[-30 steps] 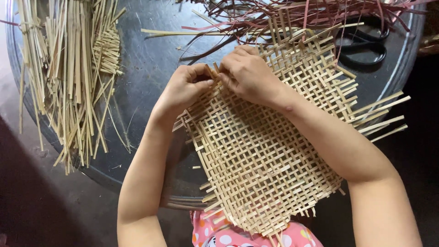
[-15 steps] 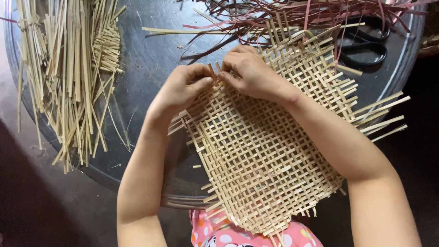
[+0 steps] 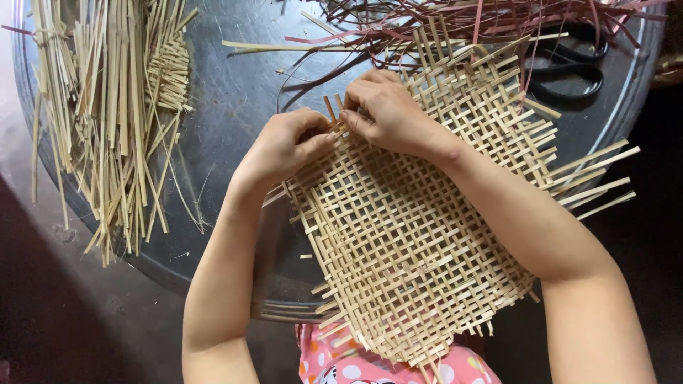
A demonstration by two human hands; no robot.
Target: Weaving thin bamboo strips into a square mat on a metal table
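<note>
Soft, even daylight fills the view, bright enough to show each strand of the woven mat [image 3: 420, 242] crisply. The dark round surface [image 3: 235, 107] carries a dull, hazy sheen, strongest just left of the left grip [image 3: 284, 146] and along its rim far to the right of the right grip [image 3: 388, 114]. Shadows are faint and soft-edged: a thin one lies under the left forearm, and the fingers of both grips shade the strands beneath them. Below and to the left of the grips the floor sinks into near-black. Focus is sharp throughout, with no motion blur; edge distortion is slight.
</note>
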